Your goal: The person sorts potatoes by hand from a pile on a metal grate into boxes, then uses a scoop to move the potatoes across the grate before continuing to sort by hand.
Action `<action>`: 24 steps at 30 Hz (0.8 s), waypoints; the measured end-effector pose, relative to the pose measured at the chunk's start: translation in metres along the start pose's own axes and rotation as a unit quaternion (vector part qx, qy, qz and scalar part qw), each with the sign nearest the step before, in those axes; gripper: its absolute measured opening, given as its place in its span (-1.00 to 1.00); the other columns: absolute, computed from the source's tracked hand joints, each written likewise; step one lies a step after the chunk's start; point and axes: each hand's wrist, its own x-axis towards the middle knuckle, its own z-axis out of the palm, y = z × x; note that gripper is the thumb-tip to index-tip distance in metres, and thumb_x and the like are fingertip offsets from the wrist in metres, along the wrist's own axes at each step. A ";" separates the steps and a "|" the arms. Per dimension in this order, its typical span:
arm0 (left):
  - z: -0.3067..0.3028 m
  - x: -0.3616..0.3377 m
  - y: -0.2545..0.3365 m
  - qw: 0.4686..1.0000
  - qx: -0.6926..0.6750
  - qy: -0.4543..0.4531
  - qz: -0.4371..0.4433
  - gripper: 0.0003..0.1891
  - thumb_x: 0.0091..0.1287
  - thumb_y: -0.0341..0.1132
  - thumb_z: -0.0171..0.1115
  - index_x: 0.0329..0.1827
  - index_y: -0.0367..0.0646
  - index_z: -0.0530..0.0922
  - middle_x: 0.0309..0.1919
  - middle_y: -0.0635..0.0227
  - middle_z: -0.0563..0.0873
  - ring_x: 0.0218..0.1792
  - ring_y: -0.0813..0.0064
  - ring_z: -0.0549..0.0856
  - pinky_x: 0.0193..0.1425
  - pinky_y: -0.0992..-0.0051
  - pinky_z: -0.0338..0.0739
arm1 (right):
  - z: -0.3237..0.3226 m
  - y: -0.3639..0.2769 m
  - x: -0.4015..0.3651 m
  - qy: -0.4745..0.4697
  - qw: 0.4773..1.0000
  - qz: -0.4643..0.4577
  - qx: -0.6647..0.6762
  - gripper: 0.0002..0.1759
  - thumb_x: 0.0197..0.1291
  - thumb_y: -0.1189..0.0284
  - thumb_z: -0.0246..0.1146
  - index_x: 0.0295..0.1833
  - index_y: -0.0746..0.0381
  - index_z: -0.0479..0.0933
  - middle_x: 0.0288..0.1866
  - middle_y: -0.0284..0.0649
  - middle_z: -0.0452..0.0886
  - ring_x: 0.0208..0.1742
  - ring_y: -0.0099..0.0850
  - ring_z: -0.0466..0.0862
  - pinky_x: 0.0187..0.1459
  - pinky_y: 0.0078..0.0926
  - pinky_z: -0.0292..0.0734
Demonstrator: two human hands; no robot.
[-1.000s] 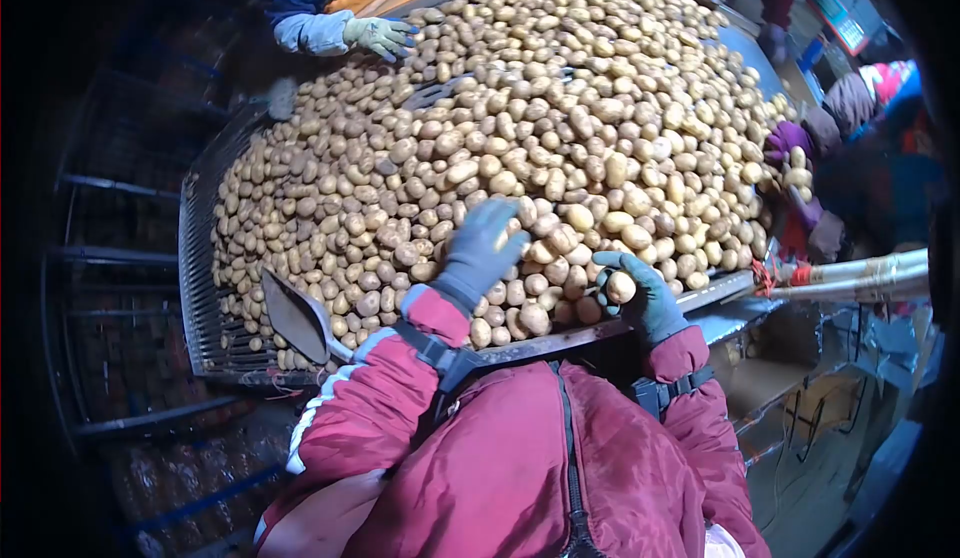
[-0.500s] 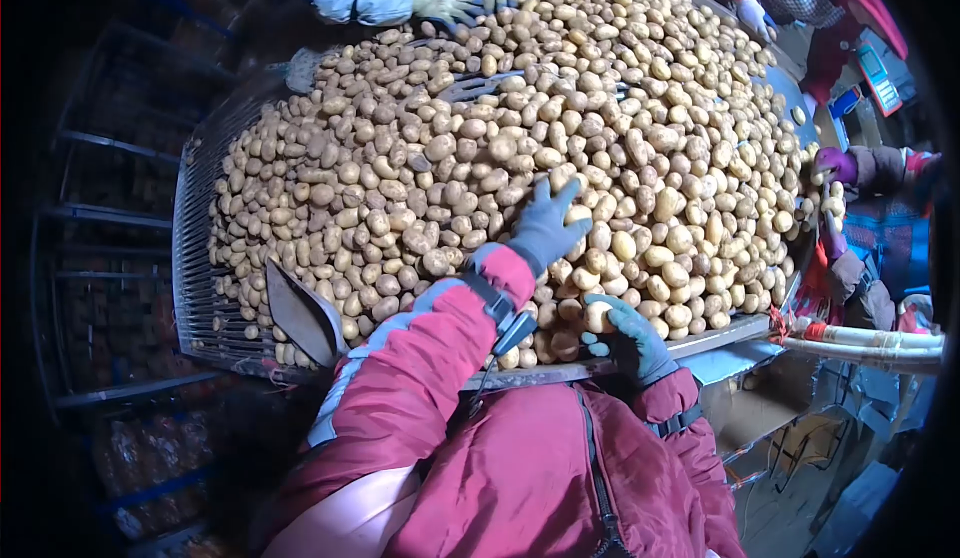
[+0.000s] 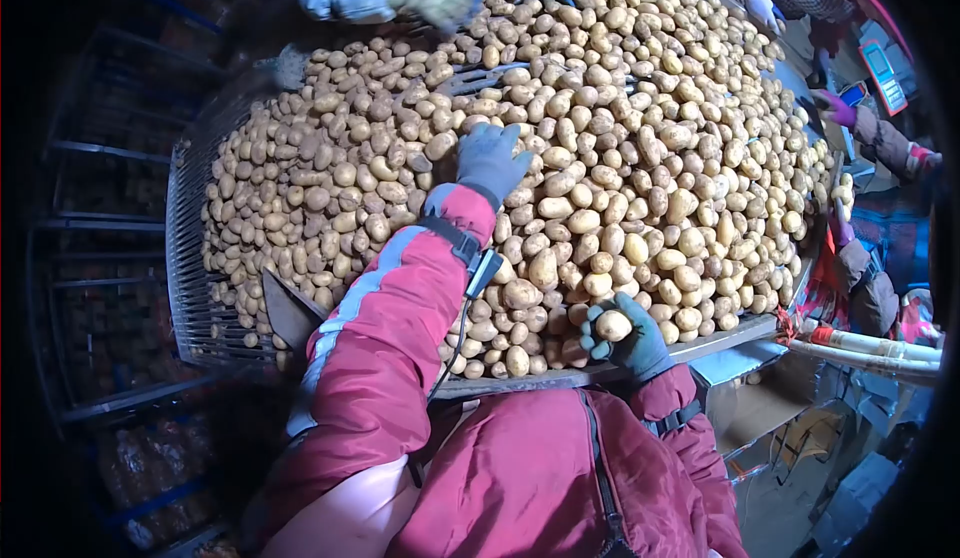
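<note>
A broad heap of potatoes [image 3: 600, 208] fills the slatted metal sorting table in front of me. My left hand [image 3: 492, 163], in a grey-blue glove, reaches into the middle of the heap. Its fingers are apart and lie over the potatoes, with their tips partly hidden. Close to the near edge, my right hand [image 3: 640, 343], gloved in grey-green, has its fingers wrapped round a single potato [image 3: 613, 326], palm side up. A dark metal plate [image 3: 290, 310] sticks up among the potatoes at the left.
Across the table a co-worker's gloved hands [image 3: 440, 0] touch the far side of the heap. Other co-workers' hands [image 3: 835, 108] are at the right. White poles [image 3: 870, 350] jut out at right, beside cardboard [image 3: 760, 403]. Dark racks [image 3: 110, 223] stand left.
My left hand has moved away from me and leftward across the heap. The right hand has turned, showing the potato in its grip. The co-worker's hands opposite have moved apart.
</note>
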 end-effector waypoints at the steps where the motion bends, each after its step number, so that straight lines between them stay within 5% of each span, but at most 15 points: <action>1: -0.005 0.002 0.007 1.000 -0.002 -0.001 -0.001 -0.50 0.25 0.08 0.36 0.17 0.03 0.64 0.04 0.16 0.71 0.06 0.14 0.67 0.11 0.17 0.54 | 0.013 -0.005 -0.003 0.002 1.000 0.001 -0.001 -0.42 0.50 -0.02 0.09 0.04 0.34 0.61 -0.11 0.01 0.73 -0.25 -0.14 0.77 -0.41 -0.33 0.72; 3: -0.026 0.008 0.015 0.986 -0.044 -0.162 0.017 -0.50 0.26 0.09 0.35 0.18 0.04 0.63 0.01 0.10 0.71 0.05 0.06 0.68 0.14 0.15 0.55 | 0.046 -0.008 -0.006 0.022 0.999 -0.039 -0.026 -0.48 0.50 0.04 0.10 0.15 0.30 0.59 -0.01 -0.02 0.72 -0.13 -0.17 0.77 -0.35 -0.33 0.72; 8: -0.035 -0.071 0.058 0.873 -0.486 -0.001 -0.034 -0.49 0.37 -0.01 0.35 0.27 -0.11 0.61 0.09 -0.02 0.71 0.06 0.06 0.72 0.22 0.23 0.59 | 0.067 -0.016 0.000 -0.061 0.975 -0.071 -0.199 -0.43 0.54 0.01 0.07 0.40 0.20 0.47 0.01 -0.07 0.72 -0.07 -0.17 0.77 -0.27 -0.32 0.71; 9: -0.049 -0.083 0.064 0.816 -0.578 0.010 -0.020 -0.54 0.40 -0.06 0.34 0.25 -0.11 0.63 0.11 -0.01 0.71 0.07 0.09 0.73 0.23 0.28 0.59 | 0.065 -0.015 0.009 -0.070 0.994 -0.006 -0.086 -0.37 0.56 -0.05 0.03 0.44 0.20 0.43 0.01 -0.05 0.71 -0.07 -0.16 0.77 -0.23 -0.25 0.71; 10: -0.067 -0.093 0.064 0.818 -0.572 -0.031 0.060 -0.57 0.46 -0.08 0.29 0.24 -0.16 0.63 0.11 -0.03 0.71 0.09 0.15 0.73 0.21 0.31 0.60 | 0.069 -0.014 0.010 -0.068 0.995 -0.001 -0.077 -0.35 0.55 -0.08 0.02 0.44 0.20 0.43 0.03 -0.05 0.71 -0.05 -0.15 0.77 -0.19 -0.22 0.72; 11: -0.100 -0.108 0.083 0.757 -0.652 -0.038 0.012 -0.56 0.47 -0.05 0.29 0.23 -0.19 0.64 0.09 -0.01 0.72 0.09 0.14 0.74 0.21 0.28 0.61 | 0.075 -0.014 0.011 -0.066 0.995 0.002 -0.070 -0.32 0.54 -0.11 0.01 0.44 0.20 0.43 0.05 -0.05 0.70 -0.03 -0.14 0.77 -0.16 -0.19 0.73; 12: -0.132 -0.111 0.082 0.833 -0.530 -0.146 0.060 -0.58 0.49 -0.08 0.26 0.22 -0.19 0.65 0.08 0.04 0.74 0.08 0.10 0.74 0.22 0.25 0.61 | 0.076 -0.012 0.017 -0.022 0.999 0.005 -0.028 -0.32 0.53 -0.12 0.02 0.44 0.20 0.43 0.07 -0.06 0.70 -0.02 -0.14 0.76 -0.12 -0.16 0.73; 13: -0.114 -0.128 0.099 0.776 -0.616 -0.124 0.048 -0.63 0.47 -0.14 0.26 0.20 -0.16 0.67 0.05 0.07 0.75 0.08 0.08 0.73 0.25 0.22 0.59 | 0.074 -0.006 0.025 0.023 1.000 0.009 0.014 -0.31 0.53 -0.13 0.02 0.43 0.20 0.43 0.10 -0.06 0.69 0.00 -0.14 0.76 -0.08 -0.14 0.73; 14: -0.114 -0.136 0.099 0.792 -0.602 -0.082 0.066 -0.64 0.44 -0.16 0.28 0.18 -0.16 0.68 0.04 0.07 0.75 0.08 0.08 0.72 0.27 0.22 0.59 | 0.067 -0.003 0.030 -0.045 0.999 -0.018 -0.002 -0.33 0.50 -0.11 0.09 0.43 0.20 0.42 0.15 -0.08 0.67 0.00 -0.17 0.75 -0.07 -0.18 0.74; 17: -0.118 -0.135 0.066 0.814 -0.578 -0.012 0.046 -0.67 0.36 -0.23 0.32 0.12 -0.17 0.70 0.01 0.08 0.75 0.09 0.11 0.71 0.30 0.23 0.56 | 0.060 -0.002 0.027 -0.042 0.996 -0.016 -0.071 -0.35 0.49 -0.05 0.12 0.44 0.19 0.41 0.19 -0.04 0.66 -0.01 -0.20 0.75 -0.09 -0.24 0.75; 19: -0.082 -0.115 0.010 0.915 -0.397 0.037 0.055 -0.68 0.35 -0.25 0.34 0.11 -0.20 0.67 0.00 0.08 0.75 -0.01 0.13 0.71 0.19 0.22 0.59 | 0.058 -0.002 0.025 -0.095 0.993 -0.010 -0.069 -0.34 0.49 -0.03 0.11 0.47 0.22 0.39 0.20 -0.02 0.65 -0.05 -0.22 0.75 -0.12 -0.30 0.75; 20: -0.036 -0.103 -0.026 0.948 -0.310 0.069 0.021 -0.64 0.36 -0.18 0.34 0.12 -0.20 0.67 0.02 0.05 0.73 -0.03 0.15 0.72 0.16 0.24 0.60 | 0.064 -0.001 0.020 -0.087 0.995 -0.016 -0.053 -0.33 0.50 -0.02 0.10 0.49 0.23 0.37 0.18 -0.02 0.65 -0.08 -0.21 0.75 -0.14 -0.31 0.74; 22: 0.008 -0.089 -0.088 0.987 -0.033 0.130 -0.086 -0.55 0.38 -0.06 0.31 0.19 -0.18 0.65 0.14 0.02 0.69 0.27 0.03 0.56 0.43 0.15 0.42 | 0.061 0.007 0.018 -0.013 0.999 -0.026 -0.030 -0.30 0.51 -0.02 0.07 0.51 0.28 0.35 0.17 -0.03 0.66 -0.14 -0.22 0.75 -0.20 -0.32 0.72; 23: -0.048 -0.077 -0.084 0.948 -0.169 0.175 -0.205 -0.48 0.40 0.04 0.26 0.23 -0.16 0.63 0.26 0.05 0.63 0.33 0.01 0.49 0.49 0.07 0.32 | 0.065 0.005 0.014 -0.014 0.999 -0.024 -0.030 -0.30 0.51 -0.02 0.07 0.51 0.28 0.35 0.17 -0.03 0.66 -0.14 -0.22 0.75 -0.20 -0.32 0.72; 24: -0.008 -0.079 -0.106 0.974 -0.108 0.073 -0.184 -0.44 0.40 0.07 0.25 0.29 -0.16 0.59 0.30 0.07 0.60 0.32 0.00 0.50 0.48 0.05 0.34 | 0.071 0.001 0.006 -0.054 0.998 -0.019 -0.026 -0.36 0.52 0.02 0.08 0.47 0.25 0.40 0.19 -0.11 0.66 -0.04 -0.28 0.74 -0.15 -0.32 0.73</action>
